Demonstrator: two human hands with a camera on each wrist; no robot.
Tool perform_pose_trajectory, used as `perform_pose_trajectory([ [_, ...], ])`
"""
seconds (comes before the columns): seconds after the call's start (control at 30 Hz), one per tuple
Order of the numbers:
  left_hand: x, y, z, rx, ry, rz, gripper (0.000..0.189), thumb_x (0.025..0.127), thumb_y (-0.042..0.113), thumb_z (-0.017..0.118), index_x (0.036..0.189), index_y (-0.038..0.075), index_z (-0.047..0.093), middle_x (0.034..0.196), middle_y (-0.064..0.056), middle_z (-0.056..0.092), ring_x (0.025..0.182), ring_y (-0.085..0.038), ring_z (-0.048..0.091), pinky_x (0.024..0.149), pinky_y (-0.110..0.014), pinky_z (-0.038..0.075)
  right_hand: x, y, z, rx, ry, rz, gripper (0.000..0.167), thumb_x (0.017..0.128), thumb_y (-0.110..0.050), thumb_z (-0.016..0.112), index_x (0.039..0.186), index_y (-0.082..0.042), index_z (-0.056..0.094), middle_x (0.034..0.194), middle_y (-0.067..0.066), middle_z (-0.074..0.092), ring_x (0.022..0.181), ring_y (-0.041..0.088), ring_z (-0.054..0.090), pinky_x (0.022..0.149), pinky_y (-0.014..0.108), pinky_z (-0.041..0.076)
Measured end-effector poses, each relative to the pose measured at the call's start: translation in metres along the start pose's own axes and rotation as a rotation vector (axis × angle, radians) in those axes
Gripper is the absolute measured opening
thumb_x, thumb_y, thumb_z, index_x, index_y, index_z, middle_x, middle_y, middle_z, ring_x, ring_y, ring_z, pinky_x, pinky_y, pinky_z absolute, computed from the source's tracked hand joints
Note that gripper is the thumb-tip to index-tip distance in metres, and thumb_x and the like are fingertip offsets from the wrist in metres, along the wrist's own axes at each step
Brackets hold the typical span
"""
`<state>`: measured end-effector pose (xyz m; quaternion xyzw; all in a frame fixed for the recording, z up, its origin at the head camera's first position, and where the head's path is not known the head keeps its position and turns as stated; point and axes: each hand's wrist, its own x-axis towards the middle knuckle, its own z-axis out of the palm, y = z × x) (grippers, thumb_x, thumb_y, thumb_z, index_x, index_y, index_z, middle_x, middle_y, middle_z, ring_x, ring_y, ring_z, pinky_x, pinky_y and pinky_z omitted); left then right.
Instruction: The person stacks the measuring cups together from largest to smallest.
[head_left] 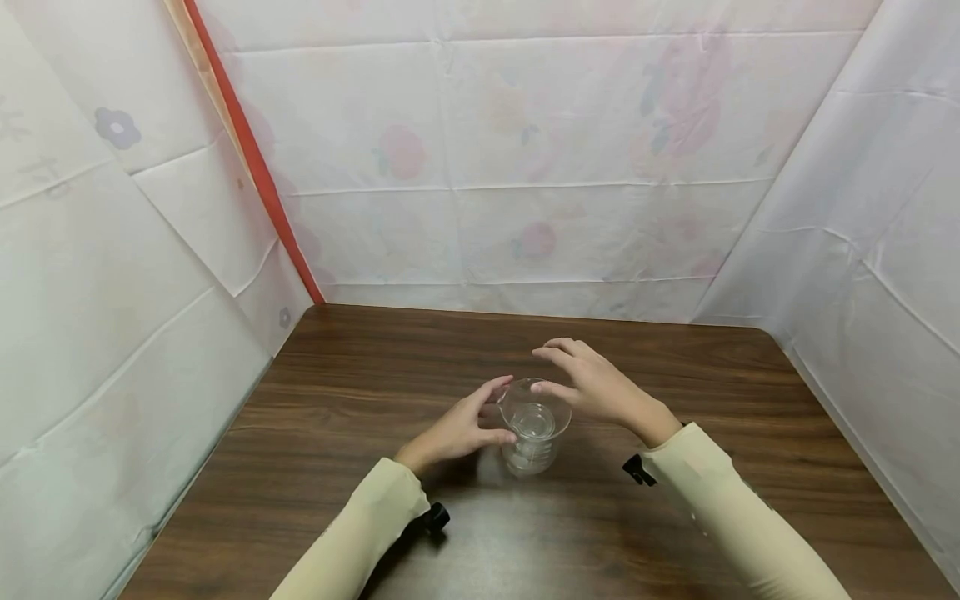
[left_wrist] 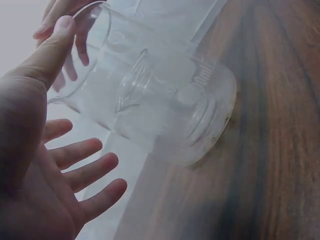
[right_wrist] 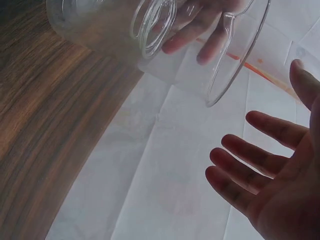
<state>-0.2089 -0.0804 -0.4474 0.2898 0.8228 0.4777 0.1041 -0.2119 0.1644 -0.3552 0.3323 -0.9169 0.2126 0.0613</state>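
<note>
A clear glass beaker [head_left: 528,462] stands upright on the wooden table, with mL markings visible on its side in the left wrist view. Inside it sits a smaller clear glass vessel [right_wrist: 156,27], whose round rim shows through the wall. My left hand [head_left: 456,431] is at the beaker's left side, fingers spread and the thumb close to the rim; whether the thumb touches the glass I cannot tell. To the right and slightly behind, my right hand [head_left: 603,385] hovers at rim height with spread, gently bent fingers. In the right wrist view a gap separates those fingers from the beaker.
The brown wood-grain table [head_left: 337,500] runs to a white patterned cloth [head_left: 487,233] at the back, with similar cloth on both sides. A red strip [head_left: 258,167] runs down the back left corner. Black wrist devices [head_left: 435,518] are on both sleeves.
</note>
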Motion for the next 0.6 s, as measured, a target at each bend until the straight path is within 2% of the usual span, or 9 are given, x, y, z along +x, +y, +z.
perform_pose_trajectory([
  [0.13, -0.001, 0.002, -0.003, 0.031, 0.077, 0.031, 0.082, 0.086, 0.032, 0.075, 0.152, 0.014, 0.030, 0.151, -0.013, 0.042, 0.136, -0.030, 0.045, 0.107, -0.050, 0.042, -0.001, 0.004, 0.000, 0.008, 0.005, 0.039, 0.058, 0.092, -0.041, 0.065, 0.139, -0.010, 0.052, 0.139, 0.015, 0.052, 0.129, 0.034, 0.049, 0.104, 0.053, 0.043],
  [0.37, 0.002, 0.007, -0.010, 0.063, 0.219, 0.059, 0.079, 0.086, 0.040, 0.073, 0.150, 0.016, 0.034, 0.152, -0.011, 0.041, 0.140, -0.032, 0.039, 0.113, -0.055, 0.033, -0.005, 0.012, 0.001, 0.023, 0.033, 0.102, 0.064, 0.094, -0.043, 0.062, 0.145, -0.010, 0.045, 0.146, 0.017, 0.046, 0.134, 0.038, 0.043, 0.106, 0.057, 0.039],
  [0.6, 0.005, 0.013, -0.019, 0.104, 0.340, 0.155, 0.069, 0.087, 0.030, 0.073, 0.146, 0.011, 0.042, 0.151, -0.009, 0.043, 0.141, -0.028, 0.040, 0.115, -0.051, 0.032, -0.008, 0.017, 0.000, 0.030, 0.062, 0.153, 0.065, 0.096, -0.045, 0.058, 0.149, -0.012, 0.039, 0.150, 0.019, 0.039, 0.138, 0.041, 0.037, 0.108, 0.061, 0.035],
])
